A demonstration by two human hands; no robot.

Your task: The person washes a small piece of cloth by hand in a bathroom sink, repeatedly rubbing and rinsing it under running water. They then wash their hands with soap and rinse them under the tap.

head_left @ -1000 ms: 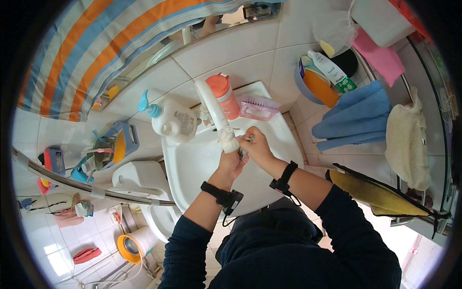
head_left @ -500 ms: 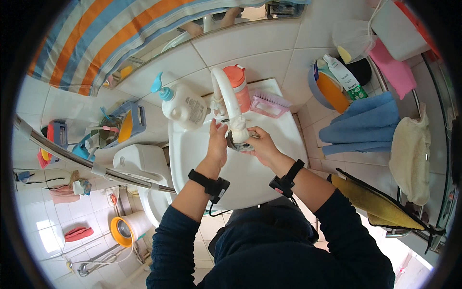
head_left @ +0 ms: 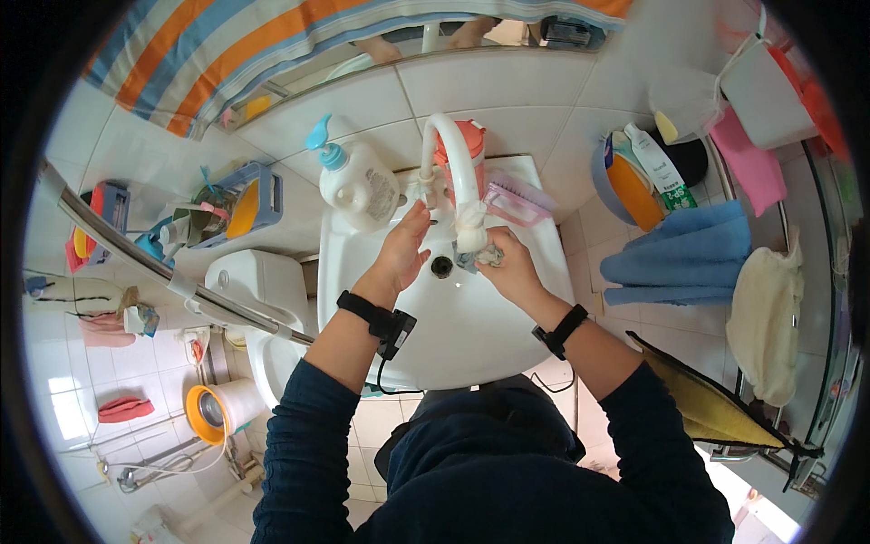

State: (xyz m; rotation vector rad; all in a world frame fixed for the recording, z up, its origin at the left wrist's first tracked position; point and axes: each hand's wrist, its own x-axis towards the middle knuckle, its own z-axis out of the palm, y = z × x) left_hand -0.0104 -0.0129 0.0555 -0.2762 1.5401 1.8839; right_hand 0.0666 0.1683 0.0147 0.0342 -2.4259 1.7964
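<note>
Over the white washbasin, my right hand pinches a small crumpled grey cloth just below the faucet's end. The white faucet arches over from the back of the basin and has a pale wrapping at its mouth. My left hand is held to the left of the faucet with its fingers stretched out and nothing in it. Between the two hands the round drain is visible. Part of the cloth is hidden behind the faucet's end and my right fingers.
A white pump bottle with a blue top stands at the basin's back left. Behind the faucet are a red cup and a pink brush. Blue towel hangs at right; a metal rail curves past at left.
My left hand has come away from the cloth and moved left, its fingers straightened. My right hand keeps the cloth beneath the faucet. The drain has come into sight.
</note>
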